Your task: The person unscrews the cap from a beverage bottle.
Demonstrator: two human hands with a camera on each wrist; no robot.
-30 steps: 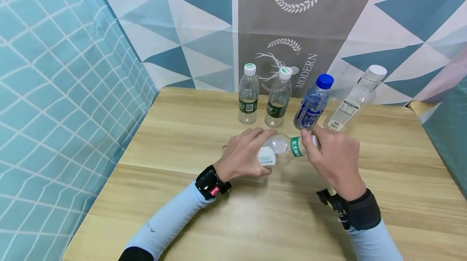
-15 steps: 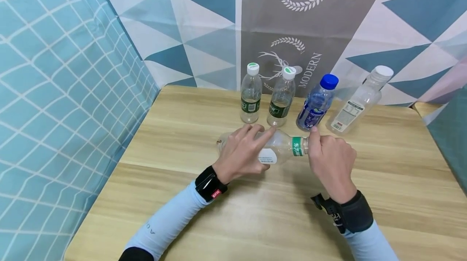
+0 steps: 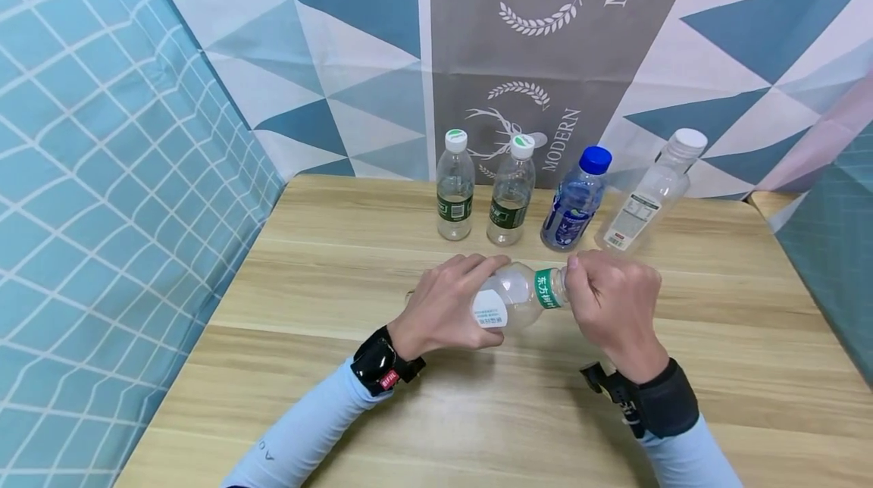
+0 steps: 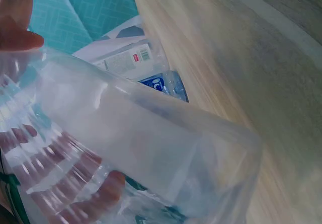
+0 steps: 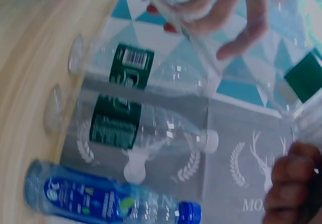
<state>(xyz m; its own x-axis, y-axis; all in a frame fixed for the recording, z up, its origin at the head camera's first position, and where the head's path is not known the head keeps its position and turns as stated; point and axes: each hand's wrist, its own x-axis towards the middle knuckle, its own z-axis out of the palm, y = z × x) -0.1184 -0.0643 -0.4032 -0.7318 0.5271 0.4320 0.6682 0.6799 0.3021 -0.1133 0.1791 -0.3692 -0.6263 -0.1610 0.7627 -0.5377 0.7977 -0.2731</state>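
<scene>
A clear plastic bottle point(image 3: 517, 287) with a green neck band lies on its side above the table, its neck pointing right. My left hand point(image 3: 446, 302) grips it round the body, thumb on the near side and fingers over the far side. In the left wrist view the bottle's ribbed wall point(image 4: 55, 158) shows fingers through it. My right hand point(image 3: 617, 310) is curled round the cap end of the neck, with the thumb on top. The cap itself is hidden inside that hand. In the right wrist view, the green band point(image 5: 304, 78) shows close to the curled right fingers point(image 5: 292, 183).
Behind the hands, two clear bottles with green labels, a left one point(image 3: 455, 185) and a right one point(image 3: 511, 192), stand upright on the wooden table point(image 3: 327, 261). Right of them stand a blue-capped bottle point(image 3: 576, 200) and a white-capped clear bottle point(image 3: 644, 196). Patterned cloth point(image 3: 368, 41) hangs behind.
My right hand has turned about the cap end, first showing a bit of cap, now covering it. The left hand keeps its grip on the bottle. The head view has shifted slightly.
</scene>
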